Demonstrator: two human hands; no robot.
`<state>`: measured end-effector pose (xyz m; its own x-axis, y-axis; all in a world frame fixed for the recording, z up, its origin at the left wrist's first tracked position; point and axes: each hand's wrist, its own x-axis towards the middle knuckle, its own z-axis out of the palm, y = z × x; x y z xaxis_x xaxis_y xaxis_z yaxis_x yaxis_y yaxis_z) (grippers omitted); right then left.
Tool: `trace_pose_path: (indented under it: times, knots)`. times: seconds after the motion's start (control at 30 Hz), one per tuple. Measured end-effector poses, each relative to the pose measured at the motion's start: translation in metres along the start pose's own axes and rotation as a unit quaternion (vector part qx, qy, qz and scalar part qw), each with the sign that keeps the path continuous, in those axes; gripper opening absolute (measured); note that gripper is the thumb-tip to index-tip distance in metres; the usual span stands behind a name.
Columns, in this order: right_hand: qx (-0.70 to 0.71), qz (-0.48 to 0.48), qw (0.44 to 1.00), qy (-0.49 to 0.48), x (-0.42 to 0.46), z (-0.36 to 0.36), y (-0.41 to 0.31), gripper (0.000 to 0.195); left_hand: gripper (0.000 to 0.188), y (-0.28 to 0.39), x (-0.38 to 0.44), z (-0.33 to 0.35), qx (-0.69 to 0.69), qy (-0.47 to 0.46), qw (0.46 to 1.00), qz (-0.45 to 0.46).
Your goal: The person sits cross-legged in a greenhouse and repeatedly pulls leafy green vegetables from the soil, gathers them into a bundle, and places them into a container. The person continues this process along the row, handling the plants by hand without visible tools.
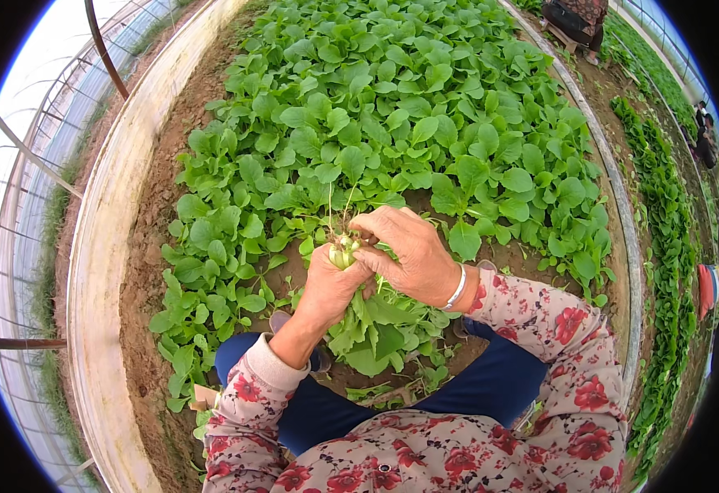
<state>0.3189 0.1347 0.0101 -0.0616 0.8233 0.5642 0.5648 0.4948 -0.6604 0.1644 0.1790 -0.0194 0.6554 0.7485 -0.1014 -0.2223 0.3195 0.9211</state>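
My left hand (328, 289) is closed around a bunch of leafy greens (375, 336), held roots up with the leaves hanging below the fist. Pale stem bases (342, 252) and thin roots stick out above the fist. At this root end my right hand (399, 243) has its thumb and fingers pinched together; the fingertips partly hide what lies between them, so I cannot tell whether they grip a root or a stem. A silver bracelet (455, 288) circles the right wrist. Beneath the bunch, more loose greens (424, 326) lie between my feet.
A dense bed of leafy green plants (384, 111) spreads ahead. Along its left runs a pale low wall (112, 185), and a narrow grey border (618, 179) bounds the right. Beyond lies a row of greens (658, 203). A person (575, 18) sits on a low stool at upper right.
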Motion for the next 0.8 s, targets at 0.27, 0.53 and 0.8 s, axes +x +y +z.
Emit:
trace_pose_path:
  times: [0.27, 0.53, 0.8]
  knots:
    - [-0.158, -0.143, 0.974, -0.081, 0.0, -0.004, 0.006, 0.012, 0.01, 0.012, -0.007, 0.002, 0.139, 0.041, 0.986, -0.082]
    - [-0.102, 0.219, 0.929, -0.28, -0.05, 0.026, 0.106, 0.016, 0.007, 0.029, -0.022, -0.01, 0.192, 0.107, 0.975, -0.045]
    - [-0.281, 0.217, 0.843, -0.403, -0.098, 0.061, 0.291, 0.027, 0.007, 0.029, -0.016, -0.01, 0.232, 0.136, 0.958, -0.099]
